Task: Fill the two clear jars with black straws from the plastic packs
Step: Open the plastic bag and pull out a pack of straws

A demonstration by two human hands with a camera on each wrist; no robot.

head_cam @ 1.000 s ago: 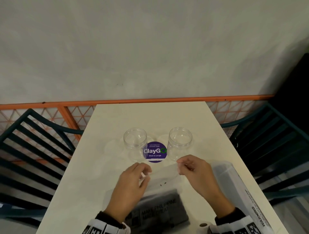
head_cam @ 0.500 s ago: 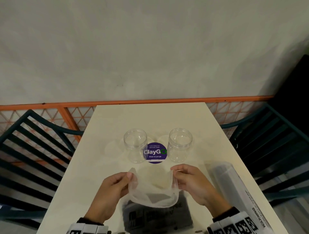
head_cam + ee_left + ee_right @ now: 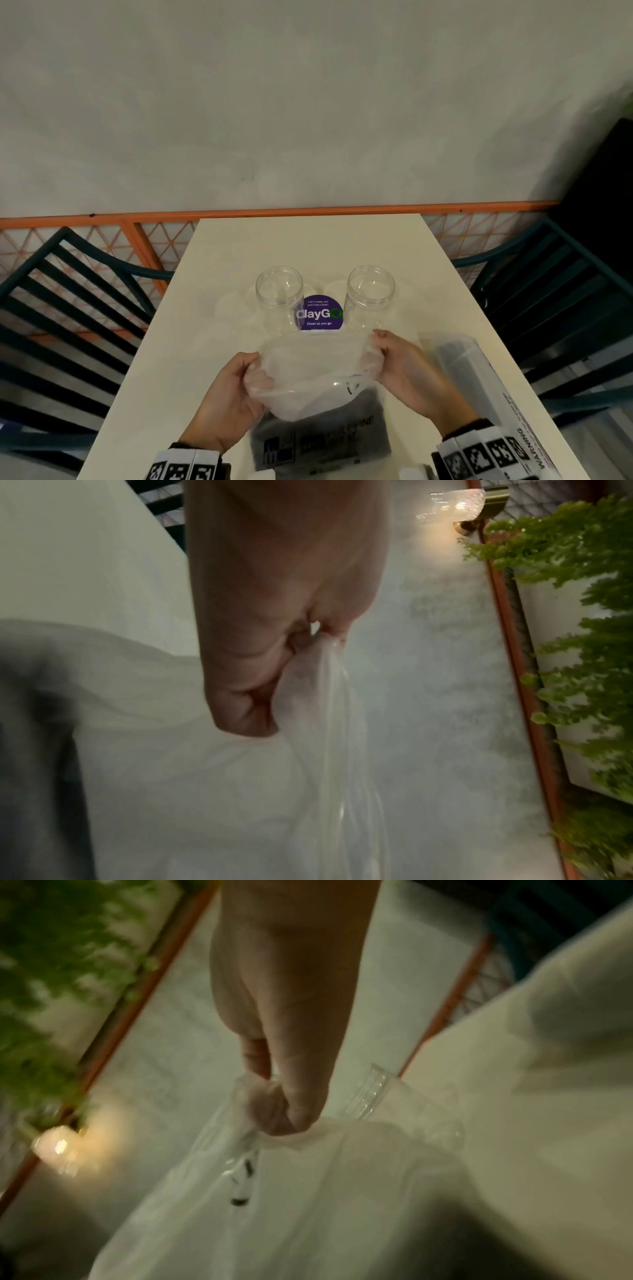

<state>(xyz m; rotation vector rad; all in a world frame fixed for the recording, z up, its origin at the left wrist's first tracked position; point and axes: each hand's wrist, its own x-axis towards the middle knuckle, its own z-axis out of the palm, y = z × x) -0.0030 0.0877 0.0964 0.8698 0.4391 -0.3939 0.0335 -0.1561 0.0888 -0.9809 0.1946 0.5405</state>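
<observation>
Two clear jars stand upright and empty on the cream table (image 3: 239,260): the left jar (image 3: 279,294) and the right jar (image 3: 370,291). In front of them lies a plastic pack (image 3: 318,383) of black straws (image 3: 325,435). My left hand (image 3: 236,394) grips the left side of the pack's mouth (image 3: 308,685), my right hand (image 3: 400,370) grips the right side (image 3: 263,1107). The mouth is pulled wide and lifted off the table. A second pack (image 3: 479,387) of straws lies along the right edge.
A round purple ClayGo sticker (image 3: 319,313) sits between the jars. Dark slatted chairs stand left (image 3: 68,308) and right (image 3: 548,294) of the table. An orange rail (image 3: 308,214) and a wall close off the far side.
Both hands have drawn back toward me and apart. The pack's top, pinched flat a second ago, is now pulled into a wide mouth and raised.
</observation>
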